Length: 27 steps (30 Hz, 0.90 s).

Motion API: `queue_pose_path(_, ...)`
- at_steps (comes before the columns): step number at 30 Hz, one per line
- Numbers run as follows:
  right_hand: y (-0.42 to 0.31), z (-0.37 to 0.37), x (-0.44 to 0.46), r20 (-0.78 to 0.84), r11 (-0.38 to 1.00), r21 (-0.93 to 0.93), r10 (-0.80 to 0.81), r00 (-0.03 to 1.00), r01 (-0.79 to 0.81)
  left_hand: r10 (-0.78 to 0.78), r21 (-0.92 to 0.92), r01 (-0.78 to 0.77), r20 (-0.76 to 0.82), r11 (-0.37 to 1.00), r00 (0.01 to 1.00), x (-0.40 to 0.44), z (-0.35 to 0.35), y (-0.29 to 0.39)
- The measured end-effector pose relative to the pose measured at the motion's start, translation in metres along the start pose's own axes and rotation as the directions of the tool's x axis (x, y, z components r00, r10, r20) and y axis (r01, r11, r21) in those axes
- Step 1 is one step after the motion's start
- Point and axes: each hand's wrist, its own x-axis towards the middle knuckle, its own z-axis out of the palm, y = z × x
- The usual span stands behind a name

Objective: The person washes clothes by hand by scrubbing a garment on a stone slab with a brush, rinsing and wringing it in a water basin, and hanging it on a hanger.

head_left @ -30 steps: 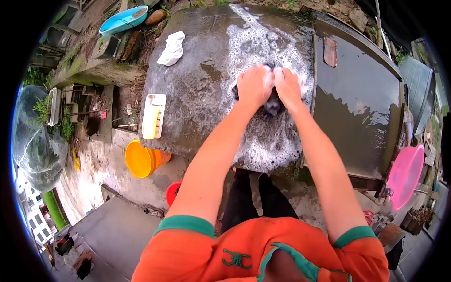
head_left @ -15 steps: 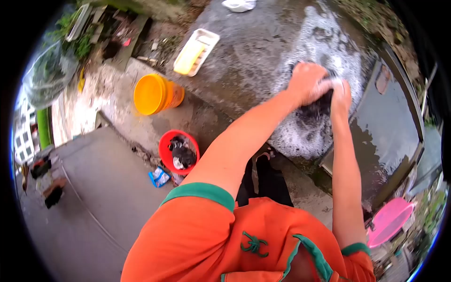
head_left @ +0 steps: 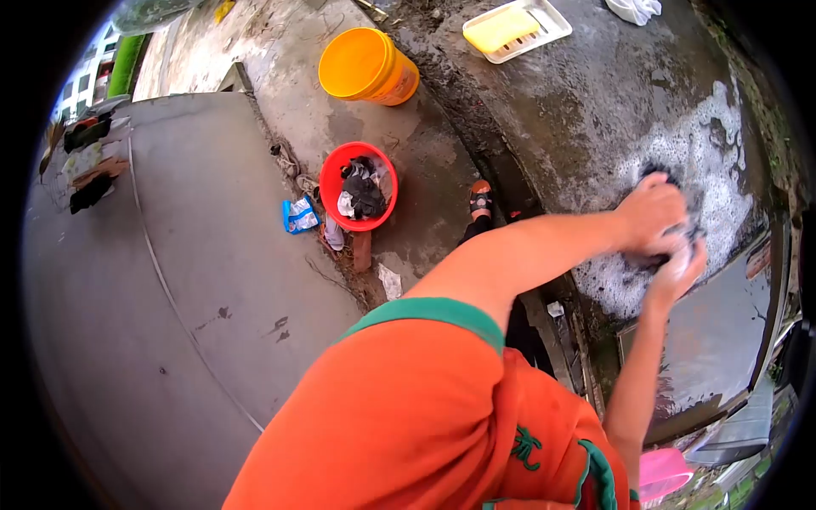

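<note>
My left hand (head_left: 653,212) is closed round a dark, wet cloth (head_left: 642,259), which is soaked in suds on the concrete slab. My right hand (head_left: 682,268) grips the same cloth just below and beside the left, the two hands nearly touching. White foam (head_left: 616,285) spreads over the slab around them and clings to the fingers. Parts of the cloth show above the left hand and between the hands; its exact kind I cannot make out.
A red basin (head_left: 327,183) holds dark and white clothes. Near it stand a yellow bucket (head_left: 399,81) and a blue packet (head_left: 299,215). A white tray (head_left: 557,24) with a yellow block and a white cloth (head_left: 636,8) lie farther up the slab. A pink basin (head_left: 665,473) is at lower right.
The view has swung left, so the basin, bucket and tray sit farther right and higher. Both hands still hold the dark cloth in the foam, with the right hand now turned more beneath it.
</note>
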Motion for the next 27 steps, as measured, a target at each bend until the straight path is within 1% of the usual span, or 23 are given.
queue_pose_path(1,0.005,0.009,-0.030,-0.061,0.944,-0.141,-0.310,0.949,0.299,-0.068,-0.005,0.070,0.133,0.998,0.989,-0.012,-0.007,0.003)
queue_pose_path(2,0.010,0.020,-0.044,-0.116,0.930,-0.195,-0.337,0.934,0.312,-0.131,-0.005,0.137,0.267,0.991,0.955,-0.017,-0.009,0.001)
queue_pose_path(3,0.015,0.025,-0.018,-0.066,0.931,-0.113,-0.356,0.932,0.348,-0.196,0.171,0.142,0.355,0.975,0.914,0.004,-0.003,-0.003)
queue_pose_path(4,0.032,0.025,0.024,0.038,0.968,0.001,-0.252,0.967,0.252,-0.282,0.341,0.137,0.423,0.930,0.861,0.036,0.008,-0.005)
queue_pose_path(5,0.048,0.026,0.065,0.140,0.987,0.091,-0.143,0.980,0.131,-0.453,0.400,0.267,0.500,0.877,0.738,0.068,0.034,-0.019)
queue_pose_path(6,0.083,0.029,0.106,0.294,0.977,0.168,0.076,0.953,-0.130,-0.480,0.434,0.348,0.243,0.831,0.843,0.086,0.056,-0.023)
queue_pose_path(7,0.127,0.036,0.134,0.288,0.996,0.078,0.029,0.957,-0.053,-0.486,0.552,0.372,0.069,0.746,0.871,0.107,0.076,-0.024)
queue_pose_path(9,0.136,0.023,0.128,0.290,0.972,0.096,0.177,0.941,-0.213,-0.439,0.503,0.310,0.159,0.807,0.884,0.090,0.049,-0.010)
queue_pose_path(10,0.089,0.015,0.099,0.312,0.879,0.212,0.354,0.882,-0.428,-0.415,0.478,0.280,0.203,0.833,0.887,0.081,0.032,-0.001)
queue_pose_path(11,0.046,0.012,0.080,0.346,0.726,0.340,0.495,0.797,-0.598,-0.488,0.380,0.334,0.450,0.863,0.748,0.078,0.020,0.004)
queue_pose_path(12,0.027,-0.002,0.054,0.299,0.765,0.421,0.390,0.871,-0.487,-0.289,0.160,0.255,0.245,0.954,0.926,0.051,0.022,-0.002)
queue_pose_path(13,0.010,-0.004,0.028,0.133,0.849,0.367,0.357,0.925,-0.380,-0.104,-0.038,0.103,-0.016,0.994,0.994,0.013,0.027,-0.008)
queue_pose_path(15,0.028,0.021,-0.028,-0.036,0.932,0.355,0.097,0.995,-0.078,-0.144,-0.022,0.149,0.132,0.989,0.981,-0.008,0.020,-0.011)
queue_pose_path(16,0.042,0.027,-0.025,-0.085,0.975,0.192,-0.094,0.992,0.108,-0.123,-0.004,0.128,0.243,0.992,0.962,-0.004,0.017,-0.013)
queue_pose_path(17,0.065,0.029,0.006,-0.012,0.985,0.072,-0.157,0.988,0.157,-0.243,0.186,0.184,0.374,0.965,0.895,0.022,0.024,-0.017)
queue_pose_path(18,0.088,0.031,0.044,0.099,0.995,0.066,-0.083,0.992,0.076,-0.376,0.372,0.206,0.473,0.905,0.797,0.055,0.030,-0.017)
queue_pose_path(20,0.119,0.032,0.119,0.250,0.993,0.070,0.080,0.965,-0.100,-0.476,0.486,0.387,0.069,0.784,0.877,0.089,0.084,-0.029)
queue_pose_path(21,0.125,0.030,0.135,0.280,0.989,0.061,0.115,0.953,-0.137,-0.468,0.532,0.376,0.044,0.759,0.883,0.089,0.077,-0.022)
queue_pose_path(23,0.061,0.022,0.104,0.371,0.960,0.122,0.191,0.909,-0.252,-0.460,0.614,0.369,-0.011,0.698,0.888,0.084,0.047,0.000)
queue_pose_path(24,0.033,0.016,0.097,0.432,0.933,0.153,0.232,0.871,-0.325,-0.498,0.464,0.354,0.233,0.812,0.836,0.078,0.029,0.005)
queue_pose_path(25,0.059,0.013,0.080,0.382,0.952,0.237,0.094,0.920,-0.196,-0.464,0.300,0.358,0.465,0.884,0.754,0.069,0.013,0.001)
queue_pose_path(26,0.022,0.006,0.044,0.041,0.988,-0.152,-0.012,0.999,0.018,-0.339,0.091,0.329,0.348,0.940,0.874,0.042,0.007,-0.004)
queue_pose_path(27,-0.024,0.000,0.020,0.100,1.000,-0.006,0.029,0.995,-0.028,-0.228,-0.113,0.253,0.200,0.961,0.953,0.009,0.007,-0.006)
